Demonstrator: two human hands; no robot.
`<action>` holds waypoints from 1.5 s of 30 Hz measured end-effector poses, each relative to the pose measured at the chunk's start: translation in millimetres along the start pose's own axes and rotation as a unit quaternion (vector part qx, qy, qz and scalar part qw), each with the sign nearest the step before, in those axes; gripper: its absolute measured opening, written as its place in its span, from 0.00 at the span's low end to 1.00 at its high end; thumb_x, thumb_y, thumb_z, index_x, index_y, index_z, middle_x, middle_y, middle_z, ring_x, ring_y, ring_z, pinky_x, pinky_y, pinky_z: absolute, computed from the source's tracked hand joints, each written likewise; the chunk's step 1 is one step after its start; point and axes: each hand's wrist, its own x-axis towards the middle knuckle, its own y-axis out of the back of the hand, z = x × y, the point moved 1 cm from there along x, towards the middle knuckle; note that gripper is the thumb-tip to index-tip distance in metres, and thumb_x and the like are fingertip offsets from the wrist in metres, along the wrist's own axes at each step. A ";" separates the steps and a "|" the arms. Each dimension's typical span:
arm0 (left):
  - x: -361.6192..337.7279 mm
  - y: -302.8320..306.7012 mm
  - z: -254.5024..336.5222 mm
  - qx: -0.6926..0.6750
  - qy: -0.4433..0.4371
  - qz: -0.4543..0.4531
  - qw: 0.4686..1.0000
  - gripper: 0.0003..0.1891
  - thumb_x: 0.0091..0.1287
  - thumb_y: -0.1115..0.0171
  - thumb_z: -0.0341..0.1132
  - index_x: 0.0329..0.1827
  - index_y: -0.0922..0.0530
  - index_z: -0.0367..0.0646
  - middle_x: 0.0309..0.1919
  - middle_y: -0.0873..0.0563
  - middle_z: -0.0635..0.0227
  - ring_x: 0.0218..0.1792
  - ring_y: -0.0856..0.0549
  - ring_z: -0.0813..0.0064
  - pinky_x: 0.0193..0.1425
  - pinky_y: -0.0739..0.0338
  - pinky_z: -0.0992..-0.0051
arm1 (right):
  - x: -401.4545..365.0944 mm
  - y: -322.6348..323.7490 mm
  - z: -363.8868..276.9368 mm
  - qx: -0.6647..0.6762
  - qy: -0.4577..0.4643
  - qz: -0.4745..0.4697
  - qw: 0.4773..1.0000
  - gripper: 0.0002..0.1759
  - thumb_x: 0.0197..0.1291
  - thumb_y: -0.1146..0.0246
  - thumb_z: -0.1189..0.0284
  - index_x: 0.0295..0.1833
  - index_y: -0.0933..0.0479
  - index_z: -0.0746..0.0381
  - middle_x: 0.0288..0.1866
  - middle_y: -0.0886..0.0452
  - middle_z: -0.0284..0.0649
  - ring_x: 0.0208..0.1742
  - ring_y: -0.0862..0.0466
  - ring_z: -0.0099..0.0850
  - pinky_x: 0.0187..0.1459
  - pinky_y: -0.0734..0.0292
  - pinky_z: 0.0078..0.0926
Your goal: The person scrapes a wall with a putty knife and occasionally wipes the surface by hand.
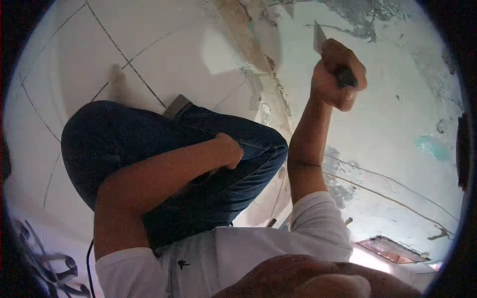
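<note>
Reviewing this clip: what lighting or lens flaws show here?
All in the head view: dark round border; lines bowed across the tiled floor; lower right, white glare washes out part of the wall; grain over the dark jeans; right hand and scraper readable.

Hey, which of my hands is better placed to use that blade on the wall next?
Probably your right hand: it already holds the bladed tool by its dark handle, raised at the patchy wall. Your left hand shows no tool and lies over your jeans.
</note>
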 end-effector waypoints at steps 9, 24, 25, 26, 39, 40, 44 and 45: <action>-5.4 -8.6 8.2 -0.007 -0.003 -0.012 1.000 0.17 0.55 0.37 0.39 0.47 0.15 0.47 0.44 0.12 0.60 0.47 0.14 0.59 0.48 0.19 0.53 | -22.5 3.9 38.7 -0.161 -0.113 -0.032 0.980 0.35 0.63 0.53 0.45 0.17 0.34 0.65 0.15 0.34 0.34 0.17 0.37 0.27 0.21 0.43 0.24; -2.3 -1.0 4.4 0.011 0.015 -0.022 1.000 0.18 0.52 0.36 0.38 0.46 0.15 0.44 0.42 0.12 0.57 0.46 0.13 0.57 0.47 0.19 0.54 | -41.8 -2.7 61.4 -0.147 -0.100 -0.046 0.983 0.37 0.64 0.55 0.41 0.17 0.37 0.63 0.13 0.39 0.36 0.14 0.40 0.27 0.17 0.47 0.26; -5.5 0.0 5.1 0.004 0.002 -0.015 1.000 0.17 0.52 0.36 0.38 0.45 0.15 0.44 0.43 0.13 0.57 0.46 0.13 0.57 0.47 0.19 0.54 | -37.7 -6.3 44.4 -0.124 -0.080 -0.071 0.986 0.35 0.63 0.55 0.43 0.17 0.36 0.63 0.13 0.39 0.36 0.14 0.40 0.27 0.17 0.46 0.27; -7.1 4.1 1.4 -0.006 -0.007 -0.002 1.000 0.17 0.52 0.36 0.38 0.45 0.15 0.44 0.43 0.13 0.57 0.46 0.13 0.57 0.47 0.20 0.53 | -27.7 -11.4 14.7 -0.196 -0.052 -0.034 0.979 0.34 0.63 0.55 0.43 0.17 0.36 0.62 0.14 0.40 0.37 0.14 0.40 0.27 0.17 0.46 0.27; 0.6 -2.5 0.3 -0.011 -0.004 -0.007 1.000 0.17 0.53 0.37 0.40 0.44 0.14 0.46 0.44 0.13 0.57 0.47 0.14 0.57 0.46 0.20 0.51 | -20.6 -14.1 11.4 -0.116 -0.037 -0.012 0.992 0.39 0.61 0.51 0.36 0.19 0.31 0.64 0.14 0.35 0.34 0.16 0.36 0.25 0.19 0.41 0.24; 1.4 -3.0 -0.5 -0.015 -0.007 -0.004 1.000 0.17 0.53 0.37 0.40 0.44 0.14 0.46 0.44 0.13 0.57 0.47 0.14 0.57 0.46 0.20 0.51 | -17.9 -7.8 -1.7 -0.076 -0.025 0.022 0.997 0.37 0.63 0.48 0.41 0.22 0.27 0.67 0.15 0.30 0.33 0.18 0.33 0.25 0.21 0.37 0.23; 0.7 -6.5 5.2 -0.009 -0.001 -0.002 1.000 0.16 0.54 0.37 0.41 0.43 0.14 0.47 0.42 0.12 0.58 0.45 0.13 0.56 0.44 0.19 0.51 | -20.4 -8.6 47.6 -0.097 -0.134 -0.048 0.985 0.41 0.63 0.56 0.36 0.17 0.34 0.65 0.14 0.38 0.35 0.16 0.35 0.28 0.19 0.42 0.24; 0.4 -4.4 3.3 0.000 0.012 0.003 1.000 0.16 0.53 0.37 0.41 0.43 0.14 0.47 0.42 0.13 0.58 0.45 0.13 0.56 0.43 0.19 0.51 | -24.5 -6.9 34.0 -0.172 -0.096 -0.058 0.979 0.41 0.62 0.56 0.36 0.17 0.35 0.64 0.14 0.38 0.35 0.16 0.36 0.29 0.19 0.42 0.23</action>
